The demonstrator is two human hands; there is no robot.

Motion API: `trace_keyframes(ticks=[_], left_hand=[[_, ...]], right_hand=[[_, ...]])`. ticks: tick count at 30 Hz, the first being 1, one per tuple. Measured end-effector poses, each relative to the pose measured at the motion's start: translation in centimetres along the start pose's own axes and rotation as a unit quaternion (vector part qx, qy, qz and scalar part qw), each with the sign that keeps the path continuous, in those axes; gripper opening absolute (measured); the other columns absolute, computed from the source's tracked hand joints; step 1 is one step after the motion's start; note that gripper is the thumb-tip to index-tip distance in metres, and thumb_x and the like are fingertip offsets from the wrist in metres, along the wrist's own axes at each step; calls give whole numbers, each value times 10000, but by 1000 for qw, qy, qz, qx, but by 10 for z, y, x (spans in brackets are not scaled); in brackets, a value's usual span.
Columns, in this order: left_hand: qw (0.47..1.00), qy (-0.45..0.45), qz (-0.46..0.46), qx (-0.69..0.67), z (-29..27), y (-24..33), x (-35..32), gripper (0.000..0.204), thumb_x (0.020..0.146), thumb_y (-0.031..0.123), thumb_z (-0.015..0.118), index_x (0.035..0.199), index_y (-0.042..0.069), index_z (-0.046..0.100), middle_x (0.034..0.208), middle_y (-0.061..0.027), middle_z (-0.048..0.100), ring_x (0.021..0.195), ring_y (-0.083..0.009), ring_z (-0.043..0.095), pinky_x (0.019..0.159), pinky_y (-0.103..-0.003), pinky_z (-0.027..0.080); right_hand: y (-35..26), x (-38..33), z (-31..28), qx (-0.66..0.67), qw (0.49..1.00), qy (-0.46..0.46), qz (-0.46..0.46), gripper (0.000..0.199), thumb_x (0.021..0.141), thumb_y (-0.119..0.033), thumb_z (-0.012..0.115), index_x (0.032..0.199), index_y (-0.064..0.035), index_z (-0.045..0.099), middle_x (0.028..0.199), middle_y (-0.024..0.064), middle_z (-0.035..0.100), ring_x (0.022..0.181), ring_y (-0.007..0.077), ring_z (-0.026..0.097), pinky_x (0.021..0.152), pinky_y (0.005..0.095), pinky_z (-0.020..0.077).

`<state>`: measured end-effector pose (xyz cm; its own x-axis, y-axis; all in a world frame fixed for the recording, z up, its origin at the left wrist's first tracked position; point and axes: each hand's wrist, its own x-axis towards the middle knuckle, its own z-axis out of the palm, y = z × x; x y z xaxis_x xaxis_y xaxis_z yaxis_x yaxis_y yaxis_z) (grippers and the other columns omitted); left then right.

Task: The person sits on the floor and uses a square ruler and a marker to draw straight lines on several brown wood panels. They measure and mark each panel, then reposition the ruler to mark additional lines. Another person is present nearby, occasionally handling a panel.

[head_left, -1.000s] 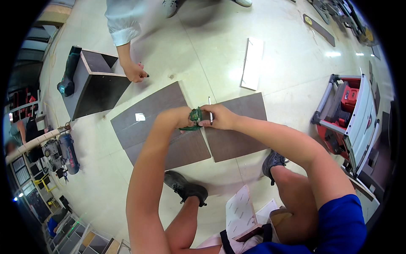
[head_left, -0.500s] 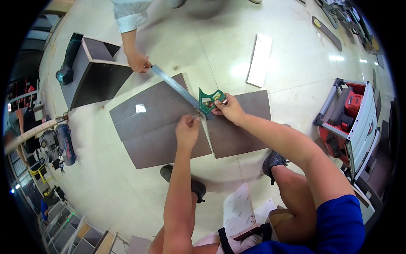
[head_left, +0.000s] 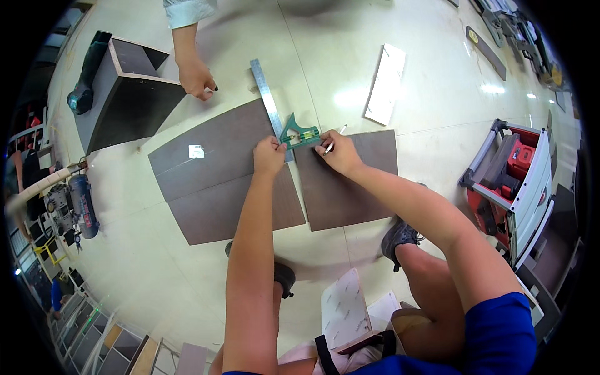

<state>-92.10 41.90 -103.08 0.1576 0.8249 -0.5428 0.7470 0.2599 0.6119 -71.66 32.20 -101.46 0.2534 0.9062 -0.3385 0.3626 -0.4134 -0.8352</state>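
Note:
My left hand (head_left: pixel 270 156) is closed on the combination square (head_left: pixel 300 135) where its green head meets the steel rule. The rule (head_left: pixel 265 90) points away from me, over the gap between two dark brown boards, the left board (head_left: pixel 219 187) and the right board (head_left: pixel 353 187). A white pen (head_left: pixel 341 133) is pinched in my right hand (head_left: pixel 342 154), its tip low beside the square's head, over the right board's far edge. Whether the tip touches the board I cannot tell. Another person's hand (head_left: pixel 195 76) hovers beyond the left board, apart from the rule.
A dark open box (head_left: pixel 144 100) stands at the far left with a power tool (head_left: pixel 90 75) on it. A white strip (head_left: pixel 385 84) lies beyond the right board. To the right is a red and grey tool case (head_left: pixel 509 187). White-faced panels (head_left: pixel 345 309) lie between my legs.
The other person's hand has let go of the rule and drawn back. The square has swung more upright; its head passed from my right hand to my left. A pen now shows in my right hand.

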Motion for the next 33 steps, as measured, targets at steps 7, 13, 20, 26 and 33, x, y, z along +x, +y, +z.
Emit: trace_keyframes(ticks=[7,13,20,26,33], left_hand=[[994,8,12,109,10,18,5,242,835,210,771,921,1,686,909,-201,718,901,-385,694,793,-452,541],[994,19,33,106,10,19,16,255,831,223,776,930,7,683,930,-205,715,920,-388,692,795,-457,542],[989,18,46,138,23,9,21,250,823,201,788,911,5,660,798,-146,722,725,-266,713,691,-384,552],[990,-14,32,133,21,9,28,254,828,204,786,904,7,646,775,-137,710,690,-255,705,666,-385,548],[998,-43,-20,44,10,25,18,205,879,143,736,879,2,588,730,-116,718,636,-197,720,572,-346,544]], right_hand=[[18,-2,-14,-4,999,-46,-27,293,848,-109,741,1061,1,572,828,160,682,783,340,672,725,398,527],[13,3,-18,-1,999,-47,-16,305,850,-112,735,1084,-4,573,853,158,694,790,347,672,729,410,528],[21,3,-20,-9,997,-72,-16,298,848,-114,723,1091,-8,586,863,150,706,833,349,689,761,418,541],[22,3,-22,-10,994,-105,-17,260,853,-104,703,1071,-14,593,858,150,709,839,347,689,769,423,541],[25,4,-16,-3,992,-121,-33,224,856,-103,686,1045,-20,597,847,146,706,822,348,685,751,422,536]])
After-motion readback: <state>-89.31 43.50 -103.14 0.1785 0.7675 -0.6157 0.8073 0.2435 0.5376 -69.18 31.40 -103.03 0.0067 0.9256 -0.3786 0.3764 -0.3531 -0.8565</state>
